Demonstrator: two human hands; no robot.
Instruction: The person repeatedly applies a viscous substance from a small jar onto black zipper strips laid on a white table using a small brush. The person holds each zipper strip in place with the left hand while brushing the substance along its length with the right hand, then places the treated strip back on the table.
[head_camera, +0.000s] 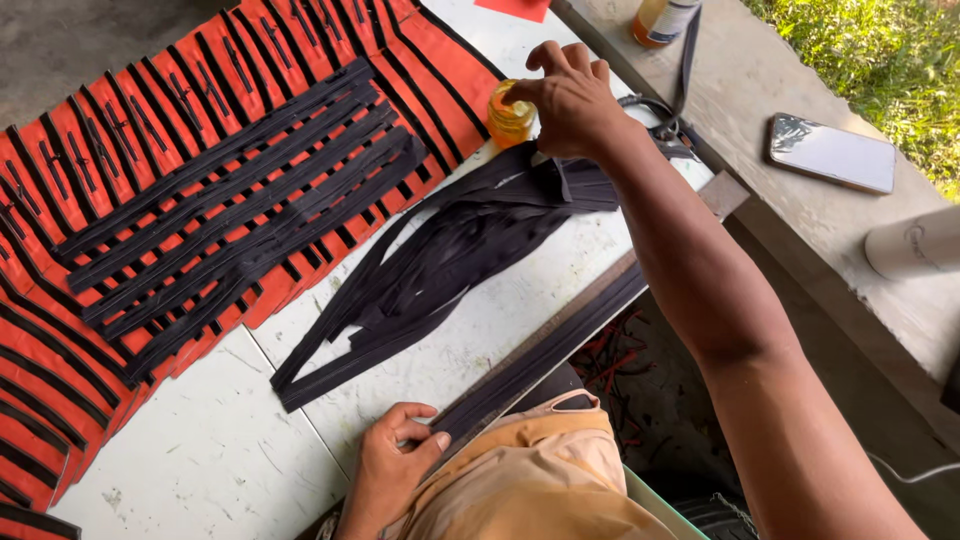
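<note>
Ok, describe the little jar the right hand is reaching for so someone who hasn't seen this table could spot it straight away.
Start at the white table, then go to its far edge where the rows of orange pieces with black strips end. Just beyond the top of the loose black strap bundle sits the small amber jar, under the right hand. It is the only translucent yellow thing on the table.

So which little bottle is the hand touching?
The right hand touches the small amber jar standing on the white table beside the black strips. The other orange bottle stands apart on the grey ledge, untouched.
</note>
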